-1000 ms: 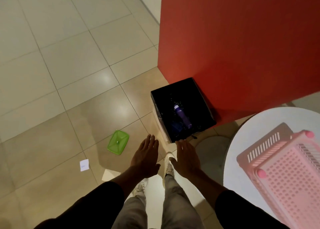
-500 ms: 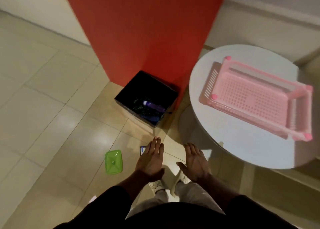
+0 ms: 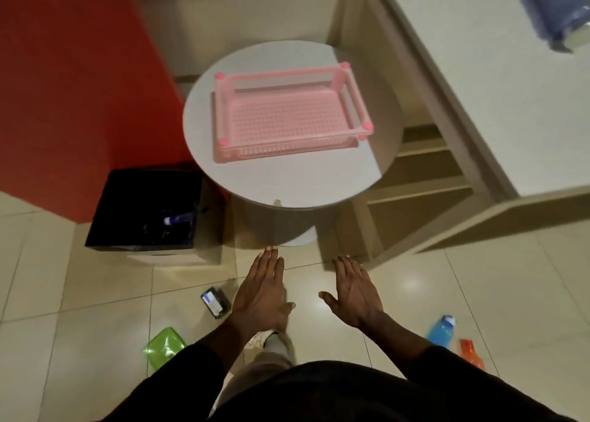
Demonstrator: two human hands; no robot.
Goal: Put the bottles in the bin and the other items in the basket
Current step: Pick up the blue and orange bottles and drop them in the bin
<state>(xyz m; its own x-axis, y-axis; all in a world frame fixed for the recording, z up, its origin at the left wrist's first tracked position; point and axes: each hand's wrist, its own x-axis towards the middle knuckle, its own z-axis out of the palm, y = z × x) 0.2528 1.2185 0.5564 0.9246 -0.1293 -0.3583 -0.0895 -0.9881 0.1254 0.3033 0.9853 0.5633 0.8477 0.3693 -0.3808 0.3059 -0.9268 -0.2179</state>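
Observation:
A black-lined bin [image 3: 108, 217] stands on the floor at the left with a purple bottle [image 3: 177, 220] inside. A pink basket [image 3: 351, 99] with nothing in it sits on the round white table [image 3: 303, 182]. On the floor lie a blue bottle [image 3: 442, 330], an orange bottle [image 3: 472, 354], a green plastic lid [image 3: 164, 348] and a small dark packet [image 3: 215, 302]. My left hand [image 3: 261, 294] and my right hand [image 3: 354, 290] are held flat over the floor, fingers apart, holding nothing.
A red wall panel [image 3: 64, 86] rises behind the bin. Beige open shelving [image 3: 421, 179] and a white counter [image 3: 479, 86] stand to the right of the table, with a blue bundle [image 3: 555, 10] on the counter. My shoe [image 3: 263, 338] shows below my left hand.
The view has swung right: the bin has moved to the left, the table and basket are now central, and the blue and orange bottles have come into view. Both hands stay open.

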